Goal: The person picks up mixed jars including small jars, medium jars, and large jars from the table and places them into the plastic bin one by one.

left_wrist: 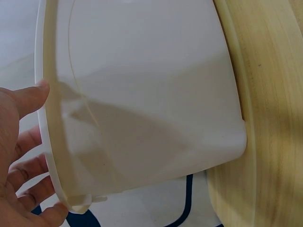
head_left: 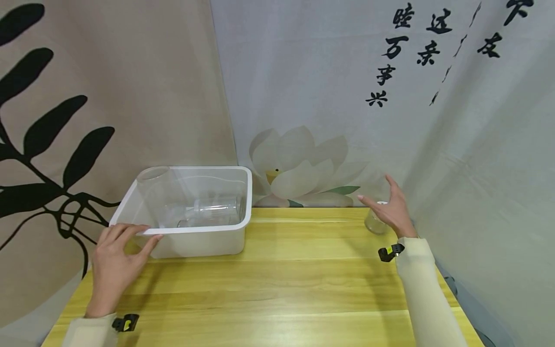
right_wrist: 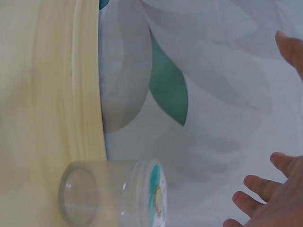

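A white plastic bin sits at the table's back left. My left hand holds its rim at the front left corner, thumb at the rim's outer edge and fingers over it. In the bin, a tall clear container leans at the left and a clear cylinder lies on its side. At the back right, a small clear jar with a printed lid stands upright on the table. My right hand is beside and above this jar, fingers spread, holding nothing.
The yellow wooden table ends at the back against a printed curtain with a flower and characters. Another curtain with dark leaves hangs behind the bin. The table's right edge runs close by my right sleeve.
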### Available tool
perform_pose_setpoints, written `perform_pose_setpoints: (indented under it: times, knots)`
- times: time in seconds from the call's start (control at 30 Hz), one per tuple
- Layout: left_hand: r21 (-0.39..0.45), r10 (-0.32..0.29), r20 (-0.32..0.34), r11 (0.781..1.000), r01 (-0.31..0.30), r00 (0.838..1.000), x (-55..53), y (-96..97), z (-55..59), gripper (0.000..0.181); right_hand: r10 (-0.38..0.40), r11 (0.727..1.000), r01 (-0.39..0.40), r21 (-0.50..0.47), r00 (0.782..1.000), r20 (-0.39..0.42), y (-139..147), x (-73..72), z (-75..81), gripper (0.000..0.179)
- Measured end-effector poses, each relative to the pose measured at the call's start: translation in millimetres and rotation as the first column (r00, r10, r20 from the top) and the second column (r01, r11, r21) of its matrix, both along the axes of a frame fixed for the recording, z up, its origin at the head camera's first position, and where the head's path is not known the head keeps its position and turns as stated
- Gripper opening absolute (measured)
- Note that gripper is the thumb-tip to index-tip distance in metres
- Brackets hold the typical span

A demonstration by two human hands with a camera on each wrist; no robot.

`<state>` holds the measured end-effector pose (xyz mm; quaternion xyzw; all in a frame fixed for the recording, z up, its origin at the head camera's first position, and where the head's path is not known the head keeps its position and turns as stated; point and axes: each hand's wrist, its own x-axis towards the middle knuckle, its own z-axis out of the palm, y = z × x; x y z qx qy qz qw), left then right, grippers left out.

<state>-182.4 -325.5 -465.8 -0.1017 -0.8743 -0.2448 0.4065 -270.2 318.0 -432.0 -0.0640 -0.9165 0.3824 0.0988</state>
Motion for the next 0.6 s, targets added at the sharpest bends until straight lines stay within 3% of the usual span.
perform_pose_setpoints:
  times: [0.23, 0.6]
  knots:
    - [0.001, -0.002, -0.010, 1.000, 0.002, 1.000, -0.2, 0.4, -0.6, 0.041, -0.034, 0.999, 0.034, -0.004, 0.999, 0.023, 14, 1.6, -11.3, 0.119]
    - [0.005, 0.012, 0.008, 1.000, -0.012, 1.000, 0.6, 0.9, 0.4, 0.040, -0.071, 0.997, 0.072, -0.021, 0.995, 0.072, 35, 4.1, -41.2, 0.125]
